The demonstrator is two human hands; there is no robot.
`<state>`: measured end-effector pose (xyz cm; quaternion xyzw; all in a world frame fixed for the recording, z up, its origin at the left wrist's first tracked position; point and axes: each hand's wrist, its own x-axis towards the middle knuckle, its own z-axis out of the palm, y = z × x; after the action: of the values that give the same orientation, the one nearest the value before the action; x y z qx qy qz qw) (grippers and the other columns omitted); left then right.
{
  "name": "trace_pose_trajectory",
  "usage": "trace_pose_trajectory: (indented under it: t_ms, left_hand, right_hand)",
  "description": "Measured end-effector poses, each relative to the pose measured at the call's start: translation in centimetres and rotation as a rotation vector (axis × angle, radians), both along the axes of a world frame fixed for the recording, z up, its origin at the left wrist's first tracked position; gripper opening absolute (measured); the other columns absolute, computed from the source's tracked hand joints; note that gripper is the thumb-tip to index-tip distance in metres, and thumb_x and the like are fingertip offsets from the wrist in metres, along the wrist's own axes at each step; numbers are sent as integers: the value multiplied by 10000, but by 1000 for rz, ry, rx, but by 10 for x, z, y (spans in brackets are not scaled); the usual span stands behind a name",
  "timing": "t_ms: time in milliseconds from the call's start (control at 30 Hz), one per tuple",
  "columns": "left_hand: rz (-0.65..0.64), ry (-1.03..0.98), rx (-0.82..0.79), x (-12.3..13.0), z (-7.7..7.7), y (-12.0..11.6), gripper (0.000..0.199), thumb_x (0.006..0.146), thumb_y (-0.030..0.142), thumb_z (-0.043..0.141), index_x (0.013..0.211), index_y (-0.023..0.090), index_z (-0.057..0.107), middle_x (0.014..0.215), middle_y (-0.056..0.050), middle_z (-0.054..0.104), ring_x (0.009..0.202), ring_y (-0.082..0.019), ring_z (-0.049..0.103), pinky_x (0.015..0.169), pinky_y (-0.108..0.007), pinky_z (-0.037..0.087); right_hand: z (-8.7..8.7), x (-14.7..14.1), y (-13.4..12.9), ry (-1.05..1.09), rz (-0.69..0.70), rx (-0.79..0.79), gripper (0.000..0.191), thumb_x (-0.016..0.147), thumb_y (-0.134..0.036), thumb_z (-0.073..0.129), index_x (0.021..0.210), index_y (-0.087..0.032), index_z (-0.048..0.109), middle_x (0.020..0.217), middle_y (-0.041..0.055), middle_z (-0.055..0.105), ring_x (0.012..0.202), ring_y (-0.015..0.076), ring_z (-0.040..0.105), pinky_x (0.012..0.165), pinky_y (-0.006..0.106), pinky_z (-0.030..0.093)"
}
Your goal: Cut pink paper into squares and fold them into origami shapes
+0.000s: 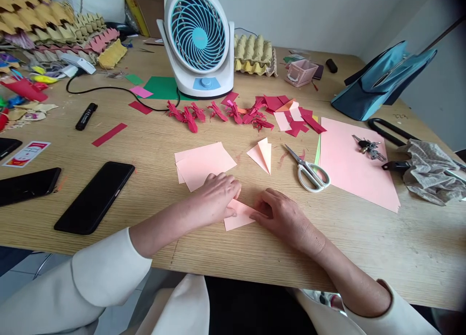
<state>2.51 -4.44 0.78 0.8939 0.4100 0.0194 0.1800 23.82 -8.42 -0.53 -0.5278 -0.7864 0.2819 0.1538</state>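
Observation:
A small pink paper piece (239, 215) lies on the wooden table near its front edge, between my hands. My left hand (218, 199) grips its upper left part, fingers bent and pressed together. On the paper's right end, my right hand (282, 216) has its thumb and curled fingers closed. Pink paper sheets (204, 162) lie overlapping just beyond my left hand. A folded pink paper piece (262, 155) rests above my right hand, with open-bladed scissors (309, 172) to its right.
A white fan (200, 39) stands at the back, behind red paper figures (189, 116) and scraps. Large pink sheets (358, 165) with keys (369, 148) and a blue bag (378, 85) are right. Phones (95, 196), a marker (86, 116) and egg cartons (47, 19) are left.

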Motion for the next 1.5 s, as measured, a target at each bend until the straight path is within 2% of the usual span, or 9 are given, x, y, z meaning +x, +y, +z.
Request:
trace_pose_trajectory:
  t_ms: [167,467,767,900,1033,1167,1267,1367,1500]
  left_hand:
    - [-1,-184,-120,3,6,12,85,774,116,543,743,194,557,696,44,600,633,-121,494,632,-262,299]
    - [135,-677,-265,3,-6,20,89,814,246,628,770,169,626,750,16,610,721,-123,548,663,-230,392]
    - [-16,-734,-46,10,-23,15,48,815,150,640,825,196,631,906,-26,631,932,-177,570,844,-311,450]
    - [144,-834,-22,11,-26,16,211,818,198,655,1026,211,621,1137,-78,609,1101,-216,552,942,-376,455]
    - [466,-1025,-313,11,-33,20,559,727,377,762,1198,187,528,1233,-130,576,1005,-223,621,782,-335,531]
    - [389,-1046,-849,14,-34,14,406,831,495,625,1012,132,629,929,-102,684,786,-172,663,614,-246,511]
    - [371,-1125,-1040,17,-30,7,377,862,488,572,936,128,657,860,-98,689,750,-164,658,538,-213,494]
    - [343,-1197,-1125,20,-24,2,374,864,483,532,927,138,661,880,-100,685,791,-183,652,512,-228,510]
    - [384,-1087,-912,21,-21,0,328,813,458,627,780,132,632,683,-27,604,597,-117,568,445,-198,455]
  right_hand:
    - [-2,1,1,164,-35,-43,112,806,-187,613,724,-194,537,708,-16,552,645,124,476,589,260,345]
    - [-17,8,14,859,-204,-194,218,806,-354,710,907,-214,578,697,-27,550,606,111,463,543,245,352]
    - [-9,-2,9,657,-72,205,63,867,-214,639,807,-204,622,777,12,555,698,135,511,617,280,402]
    - [-9,1,7,579,-42,420,94,851,-116,615,873,-207,624,816,26,549,761,160,545,669,310,441]
    - [-10,5,4,406,-9,667,197,810,-52,618,920,-214,634,871,47,565,817,190,559,716,350,440]
    - [-14,8,3,267,30,765,220,810,-40,595,935,-219,622,943,62,614,845,205,563,739,371,421]
    - [-16,11,5,201,69,772,212,836,-62,578,966,-227,606,967,63,648,865,213,567,751,380,406]
    - [-16,13,6,140,94,750,228,853,-68,554,994,-242,599,970,58,667,852,209,563,760,383,386]
    - [-15,13,6,95,121,729,230,862,-90,544,1012,-250,616,972,56,670,828,208,541,773,388,369]
